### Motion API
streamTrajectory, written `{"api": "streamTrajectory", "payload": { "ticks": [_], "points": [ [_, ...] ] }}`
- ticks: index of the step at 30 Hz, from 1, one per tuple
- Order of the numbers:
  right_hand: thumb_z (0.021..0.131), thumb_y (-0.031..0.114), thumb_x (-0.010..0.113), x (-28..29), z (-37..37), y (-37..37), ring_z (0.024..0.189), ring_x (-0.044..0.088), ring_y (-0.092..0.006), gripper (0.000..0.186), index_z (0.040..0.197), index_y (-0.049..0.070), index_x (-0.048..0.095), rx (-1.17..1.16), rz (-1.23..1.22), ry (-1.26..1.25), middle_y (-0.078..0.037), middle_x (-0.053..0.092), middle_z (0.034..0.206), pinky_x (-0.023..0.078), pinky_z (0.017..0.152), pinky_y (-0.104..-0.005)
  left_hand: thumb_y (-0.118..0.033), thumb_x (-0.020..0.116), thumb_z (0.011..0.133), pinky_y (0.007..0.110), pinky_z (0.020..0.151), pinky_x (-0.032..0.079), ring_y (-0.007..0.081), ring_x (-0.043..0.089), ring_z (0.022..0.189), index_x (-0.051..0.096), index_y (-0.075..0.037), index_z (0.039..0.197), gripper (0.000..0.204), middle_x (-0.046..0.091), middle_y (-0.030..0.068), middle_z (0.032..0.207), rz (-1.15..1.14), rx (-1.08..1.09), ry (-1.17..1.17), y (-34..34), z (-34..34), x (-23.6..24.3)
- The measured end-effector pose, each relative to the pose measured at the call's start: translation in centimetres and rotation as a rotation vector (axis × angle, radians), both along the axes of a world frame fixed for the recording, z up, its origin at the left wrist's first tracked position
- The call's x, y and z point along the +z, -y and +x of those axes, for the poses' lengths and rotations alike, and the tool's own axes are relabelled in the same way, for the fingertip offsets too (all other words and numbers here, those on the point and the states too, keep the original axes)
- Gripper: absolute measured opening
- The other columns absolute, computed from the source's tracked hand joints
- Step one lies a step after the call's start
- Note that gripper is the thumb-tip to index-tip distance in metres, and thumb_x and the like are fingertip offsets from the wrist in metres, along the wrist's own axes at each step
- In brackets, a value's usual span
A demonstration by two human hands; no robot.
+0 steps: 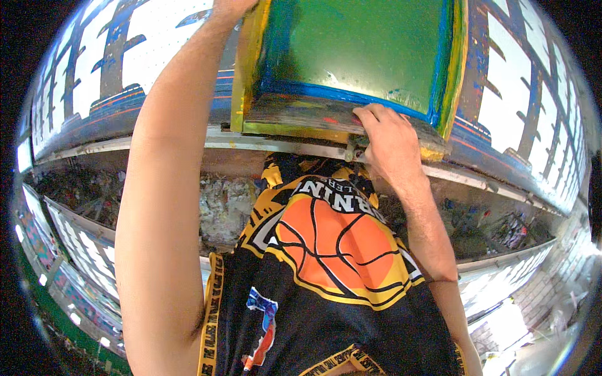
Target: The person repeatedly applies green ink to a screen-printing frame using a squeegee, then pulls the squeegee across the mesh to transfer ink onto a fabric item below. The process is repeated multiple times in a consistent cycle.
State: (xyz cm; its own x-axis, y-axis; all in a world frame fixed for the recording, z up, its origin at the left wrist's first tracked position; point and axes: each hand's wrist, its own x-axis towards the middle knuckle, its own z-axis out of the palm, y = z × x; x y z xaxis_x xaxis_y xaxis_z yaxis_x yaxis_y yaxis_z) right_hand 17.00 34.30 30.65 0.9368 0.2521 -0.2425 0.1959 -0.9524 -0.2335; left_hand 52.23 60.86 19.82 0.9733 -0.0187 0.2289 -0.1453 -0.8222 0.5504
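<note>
A screen-printing frame (251,69) with a green mesh (357,50), blue taped border and yellow paint-stained wood lies on a long printing table (125,94) in front of me. My right hand (390,143) grips the frame's near edge, fingers curled over the stained wood. My left arm reaches up along the frame's left side. My left hand (231,7) is at the frame's far left corner, mostly cut off by the picture's top edge, so its grip is not visible.
White fabric pieces with blue printed patterns (514,75) lie along the table on both sides of the frame. A metal rail (295,147) runs along the table's near edge. A lower shelf (81,188) holds cluttered scraps. My black, orange and yellow jersey (326,250) fills the lower centre.
</note>
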Motion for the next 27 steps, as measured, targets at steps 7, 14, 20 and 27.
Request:
{"api": "streamTrajectory", "payload": {
  "ticks": [7,14,20,27],
  "points": [
    [0.071,-0.007,0.064,0.6,0.7,-1.3,0.120,0.072,-0.0294,0.059,0.126,0.010,0.077,-0.095,-0.012,0.079,-0.011,0.077,0.128,0.058,0.103,-0.0410,-0.033,0.040,0.113,0.062,0.088,0.056,0.0548,0.070,0.097,0.061,0.004,0.115,0.043,0.072,0.0355,0.103,0.006,-0.041,0.157,0.6,-0.7,-0.3],
    [0.068,-0.007,0.066,1.3,1.5,-1.0,0.117,0.073,-0.0307,0.061,0.126,0.010,0.076,-0.051,-0.054,0.130,-0.012,0.077,0.125,0.060,0.100,-0.0429,-0.035,0.040,0.113,0.062,0.089,0.057,0.0522,0.071,0.098,0.060,0.001,0.117,0.041,0.072,0.0313,0.105,0.044,-0.015,0.047,1.2,-1.3,0.4],
    [0.068,-0.005,0.074,-2.5,2.1,-1.1,0.119,0.072,-0.0299,0.064,0.130,0.010,0.073,-0.092,-0.150,0.212,-0.012,0.075,0.131,0.060,0.101,-0.0417,-0.038,0.040,0.113,0.063,0.088,0.056,0.0535,0.070,0.099,0.060,-0.001,0.117,0.043,0.072,0.0310,0.109,0.028,-0.003,-0.045,1.1,-1.9,1.9],
    [0.073,-0.001,0.073,-3.5,13.6,2.0,0.113,0.073,-0.0324,0.057,0.128,0.012,0.073,-0.082,-0.223,0.400,-0.012,0.077,0.120,0.059,0.098,-0.0445,-0.047,0.043,0.112,0.058,0.096,0.054,0.0501,0.068,0.112,0.062,-0.003,0.125,0.050,0.072,0.0294,0.118,-0.075,0.005,-0.099,0.5,-1.1,1.1]
  ]
}}
